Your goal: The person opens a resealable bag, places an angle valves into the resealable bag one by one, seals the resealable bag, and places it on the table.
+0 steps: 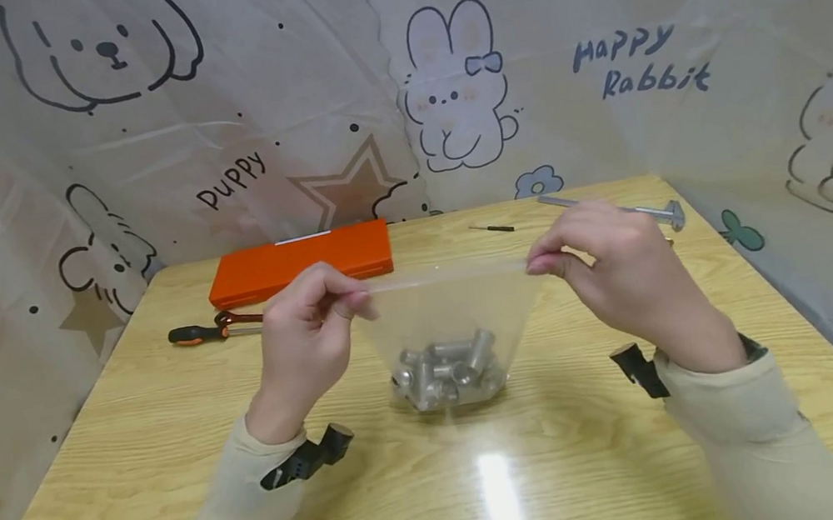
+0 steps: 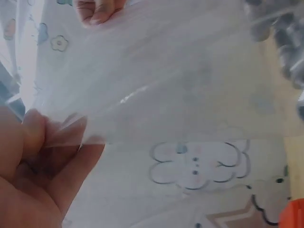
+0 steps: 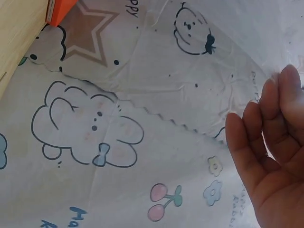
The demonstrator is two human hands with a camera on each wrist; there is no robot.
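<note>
The clear plastic bag (image 1: 453, 323) already has a heap of shiny metal pieces (image 1: 446, 372) inside it, so the filling looks done. What seems left is the top edge of the bag: it is pulled into a straight line between the two hands, and I cannot tell whether it is pressed closed yet. The left hand (image 1: 308, 331) pinches the left corner of that top edge between thumb and fingers, and the left wrist view shows the thin plastic caught in that grip. The right hand (image 1: 617, 270) pinches the right corner the same way. The bag hangs down from both grips, and its heavy bottom with the metal pieces rests on the counter (image 1: 141, 454), in the middle between the two hands and lower than them. Behind the bag lie an orange case (image 1: 299, 261) and a screwdriver (image 1: 201, 333).
</note>
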